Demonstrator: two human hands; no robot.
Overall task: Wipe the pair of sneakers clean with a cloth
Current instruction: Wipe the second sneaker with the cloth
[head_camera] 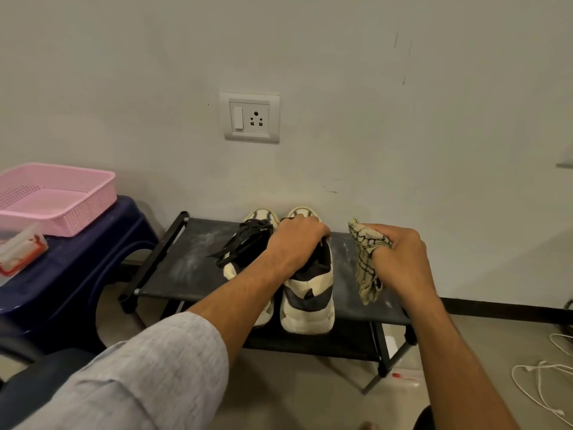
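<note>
Left grip [294,240]: fingers curled down over the collar and tongue of the right sneaker [307,293], clamped on it. The forearm crosses over the heel end of the left sneaker [245,243].

Right grip [400,256]: closed around a bunched cream cloth [367,262] with a dark line pattern. The cloth hangs just right of the right sneaker, over the shelf, and I can't tell if its lower end touches the shelf.

Both sneakers sit side by side on the top shelf of a black shoe rack [186,259], toes at the wall, heels toward the camera. They are cream with black panels. The left one's black laces are loose and splayed out to the left. The shelf surface shows pale dusty smears on both sides of the pair.

Off to the left, a blue stool [77,274] carries a pink basket [77,209] and a clear lidded container [21,252]. There's a wall socket [249,117] above the rack. White cables [542,383] lie on the floor at far right.
</note>
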